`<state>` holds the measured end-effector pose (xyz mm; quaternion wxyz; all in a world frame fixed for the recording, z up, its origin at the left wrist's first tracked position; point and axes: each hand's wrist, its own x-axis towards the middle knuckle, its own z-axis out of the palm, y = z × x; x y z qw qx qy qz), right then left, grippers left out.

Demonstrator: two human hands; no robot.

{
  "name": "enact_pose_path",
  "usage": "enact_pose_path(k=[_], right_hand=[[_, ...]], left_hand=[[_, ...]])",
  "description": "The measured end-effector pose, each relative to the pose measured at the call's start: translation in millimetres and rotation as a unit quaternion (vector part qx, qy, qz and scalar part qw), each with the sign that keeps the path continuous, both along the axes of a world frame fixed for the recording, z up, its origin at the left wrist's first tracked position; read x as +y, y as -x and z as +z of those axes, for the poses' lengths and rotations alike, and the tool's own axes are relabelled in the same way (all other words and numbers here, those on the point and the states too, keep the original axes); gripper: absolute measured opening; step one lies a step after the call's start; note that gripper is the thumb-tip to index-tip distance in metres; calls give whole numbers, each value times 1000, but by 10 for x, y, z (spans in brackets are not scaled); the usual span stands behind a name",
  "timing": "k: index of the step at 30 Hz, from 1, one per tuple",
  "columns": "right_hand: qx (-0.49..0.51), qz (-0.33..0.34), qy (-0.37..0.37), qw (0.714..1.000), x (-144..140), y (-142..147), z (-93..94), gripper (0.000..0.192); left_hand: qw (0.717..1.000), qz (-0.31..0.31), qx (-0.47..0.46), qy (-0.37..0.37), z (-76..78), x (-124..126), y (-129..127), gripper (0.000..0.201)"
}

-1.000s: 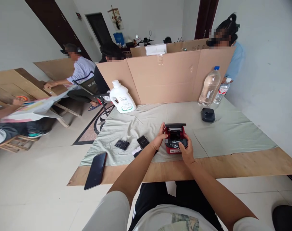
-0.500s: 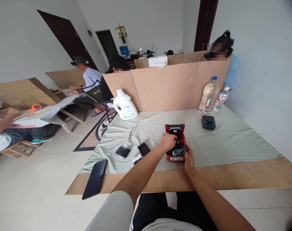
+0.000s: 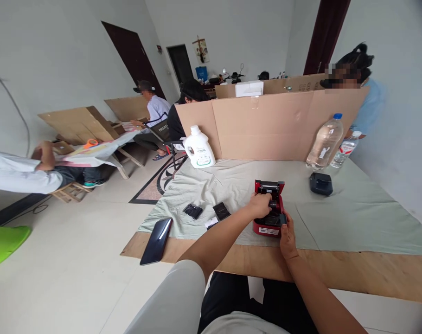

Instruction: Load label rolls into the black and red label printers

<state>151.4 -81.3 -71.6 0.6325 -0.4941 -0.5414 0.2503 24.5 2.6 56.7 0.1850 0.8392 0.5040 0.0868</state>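
Observation:
A small red label printer (image 3: 261, 229) stands on the cloth in front of me with its lid raised, a roller showing across the lid. My left hand (image 3: 260, 205) reaches into it from the left, fingers bent down inside. The fingertips and whatever they grip are hidden. Against the printer's right side is my right hand (image 3: 288, 237), closed around that edge, with the thumb by a dark grey piece (image 3: 283, 219). Left of the printer lie a black card-like piece (image 3: 221, 211), a white card (image 3: 211, 223) and a small black packet (image 3: 193, 211).
A dark phone or tablet (image 3: 156, 242) overhangs the table's left edge. Farther back stand a white jug (image 3: 199, 148), a large bottle (image 3: 324, 143), a smaller bottle (image 3: 345, 149) and a black case (image 3: 321, 184). A cardboard divider (image 3: 259, 132) closes the far side; other people sit beyond.
The view has turned left, so everything appears farther right. My left hand still reaches inside the printer and my right hand still holds its side.

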Motion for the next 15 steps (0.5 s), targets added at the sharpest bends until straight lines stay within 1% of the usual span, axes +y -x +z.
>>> enact_pose_path(k=[1,2,4,5,6,8,9,10,11,13,15], right_hand=[[0,1,0,1000,-1,-1,7,52],[1,1,0,1000,-3,-1,16,53],[5,0,2,1000,-9,2,36,53],[9,1,4,1000,-13,5,46,53],[15,4,7,1000,-18,9,57,54],[26,9,13,1000,-28,17,73,54],[29,9,16,999,-32,20,78,54],[31,9,19,999,-34,21,80,55],[31,8,20,999,-36,21,80,55],[32,12,21,999,-38,17,72,55],[34,18,19,999,-37,10,58,54]], left_hand=[[997,-13,-68,20,-12,-13,123,37],[989,-32,-138,51,-24,-11,268,36],[953,-63,-266,132,-33,54,614,34],[931,-63,-315,172,-26,119,809,34],[913,-43,-350,205,-12,202,1013,36],[885,46,-408,221,28,403,1426,41],[876,84,-415,231,46,507,1624,44],[873,118,-407,241,56,603,1812,44],[877,151,-377,258,55,687,1985,44],[892,236,-283,262,5,801,2273,42],[902,311,-181,239,-103,845,2473,39]])
